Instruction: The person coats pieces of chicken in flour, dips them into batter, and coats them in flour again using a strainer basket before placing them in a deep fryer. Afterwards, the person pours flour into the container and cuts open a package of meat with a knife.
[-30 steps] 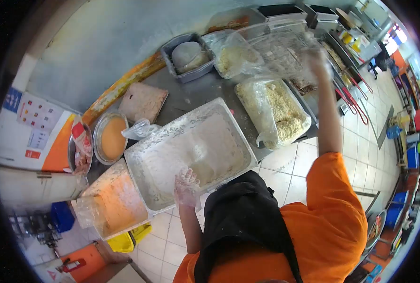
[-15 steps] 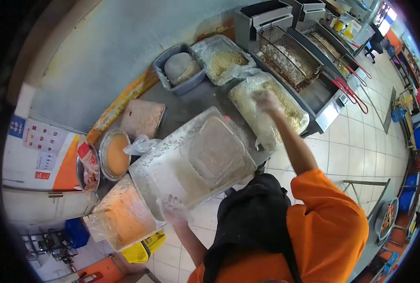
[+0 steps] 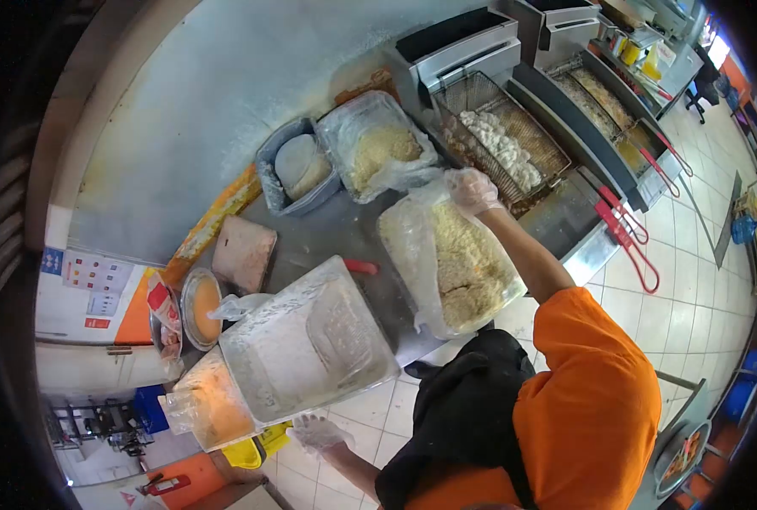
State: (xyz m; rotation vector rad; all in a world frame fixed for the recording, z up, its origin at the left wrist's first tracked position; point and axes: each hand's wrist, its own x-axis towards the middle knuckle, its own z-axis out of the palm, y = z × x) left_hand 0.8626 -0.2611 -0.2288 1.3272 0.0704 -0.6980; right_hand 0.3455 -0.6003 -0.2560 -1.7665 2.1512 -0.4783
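My right hand (image 3: 473, 190), in a clear plastic glove, has its fingers closed on the plastic liner (image 3: 421, 200) at the far edge of a tub of pale crumbs (image 3: 473, 259). My left hand (image 3: 317, 433), gloved too, is held with its fingers apart and nothing in them, beside the front corner of a large white tub (image 3: 370, 374) dusted with flour. A red handle (image 3: 361, 267) sticks out behind that tub. Orange powder fills a smaller tub (image 3: 217, 399) to its left.
A grey lined bin (image 3: 269, 174) and a second bag of crumbs (image 3: 387, 153) stand by the wall. Fryer baskets, one holding white battered pieces (image 3: 501, 144), are at the right with red handles (image 3: 625, 229). A bowl of orange liquid (image 3: 201, 306) stands at the left.
My view has shifted toward the right. My right hand has moved to the liner's far edge, and more crumbs show. My left hand has come away from the white tub's edge.
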